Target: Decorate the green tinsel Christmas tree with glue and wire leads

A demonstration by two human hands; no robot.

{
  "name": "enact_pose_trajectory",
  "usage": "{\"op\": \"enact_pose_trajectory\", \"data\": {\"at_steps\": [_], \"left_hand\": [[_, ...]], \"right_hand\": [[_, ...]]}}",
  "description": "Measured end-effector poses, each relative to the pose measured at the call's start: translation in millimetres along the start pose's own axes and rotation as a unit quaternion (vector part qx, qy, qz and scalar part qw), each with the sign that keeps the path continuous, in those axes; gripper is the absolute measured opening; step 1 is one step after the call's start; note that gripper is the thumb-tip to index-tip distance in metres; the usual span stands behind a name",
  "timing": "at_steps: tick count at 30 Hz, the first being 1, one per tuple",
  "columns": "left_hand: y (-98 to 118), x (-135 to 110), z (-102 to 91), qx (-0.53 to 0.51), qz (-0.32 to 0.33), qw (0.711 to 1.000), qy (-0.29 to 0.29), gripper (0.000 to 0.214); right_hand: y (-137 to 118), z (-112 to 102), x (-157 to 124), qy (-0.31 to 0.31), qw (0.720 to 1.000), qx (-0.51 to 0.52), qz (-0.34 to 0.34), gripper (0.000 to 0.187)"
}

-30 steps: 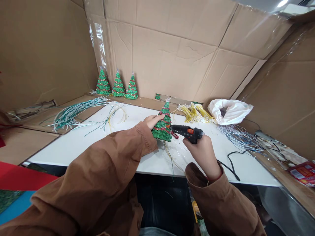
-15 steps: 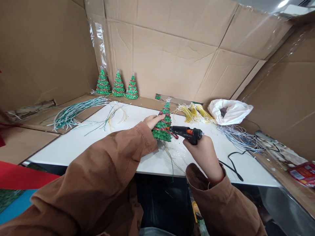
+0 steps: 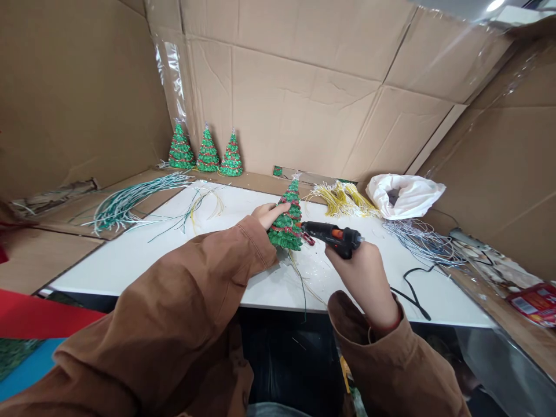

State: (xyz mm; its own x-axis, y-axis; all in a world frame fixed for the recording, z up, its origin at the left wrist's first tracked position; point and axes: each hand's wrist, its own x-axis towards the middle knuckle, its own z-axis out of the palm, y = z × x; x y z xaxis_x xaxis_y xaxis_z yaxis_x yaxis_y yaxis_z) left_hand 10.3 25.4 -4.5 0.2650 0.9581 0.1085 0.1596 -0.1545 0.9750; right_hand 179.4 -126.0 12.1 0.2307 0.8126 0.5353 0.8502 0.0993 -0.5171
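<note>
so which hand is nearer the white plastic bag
Right. The right hand, gripping the black glue gun, is just short of the white plastic bag; the left hand is farther, on the small green tree.

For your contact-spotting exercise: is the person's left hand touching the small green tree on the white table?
Touching. The head view shows the left hand with its fingers laid against the side of the green tree, no gap between them.

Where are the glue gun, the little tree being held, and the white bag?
glue gun [image 3: 332,234], head view, black barrel.
little tree [image 3: 287,223], head view, green middle tiers.
white bag [image 3: 406,196], head view, crumpled side.
</note>
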Motion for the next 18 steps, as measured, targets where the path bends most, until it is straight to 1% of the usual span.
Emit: {"op": "enact_pose_trajectory", "data": {"at_steps": [2,4,5,6,8,10,12,13,15,18], "left_hand": [[-2,1,0.9,-0.042,-0.013,0.999,-0.008,0.045],[-3,3,2.0,-0.085,-0.019,0.996,-0.025,0.043],[-4,4,2.9,-0.112,-0.023,0.993,-0.034,0.041],[-4,5,3.9,-0.144,-0.032,0.988,-0.043,0.038],[-4,6,6.5,-0.225,-0.065,0.970,-0.070,0.034],[-2,6,9.2,-0.308,-0.100,0.941,-0.099,0.031],[1,6,11.3,-0.376,-0.123,0.909,-0.126,0.029],[3,6,11.9,-0.404,-0.128,0.896,-0.135,0.027],[7,3,12.4,-0.448,-0.115,0.875,-0.144,0.024],[13,-2,11.6,-0.490,-0.079,0.858,-0.132,0.019]], "right_hand": [[7,-3,2,0.051,0.997,0.057,0.033,0.023],[24,-4,8,0.105,0.987,0.100,0.074,0.033],[36,-3,13,0.116,0.983,0.107,0.094,0.038],[50,-2,19,0.113,0.981,0.111,0.114,0.042],[81,3,30,0.069,0.983,0.096,0.142,0.049],[110,7,38,0.038,0.984,0.057,0.162,0.053],[131,11,42,-0.010,0.983,0.011,0.185,0.054],[137,12,43,-0.036,0.982,-0.008,0.188,0.054],[145,14,42,-0.083,0.977,-0.043,0.191,0.054],[142,17,39,-0.131,0.967,-0.091,0.201,0.053]]}}
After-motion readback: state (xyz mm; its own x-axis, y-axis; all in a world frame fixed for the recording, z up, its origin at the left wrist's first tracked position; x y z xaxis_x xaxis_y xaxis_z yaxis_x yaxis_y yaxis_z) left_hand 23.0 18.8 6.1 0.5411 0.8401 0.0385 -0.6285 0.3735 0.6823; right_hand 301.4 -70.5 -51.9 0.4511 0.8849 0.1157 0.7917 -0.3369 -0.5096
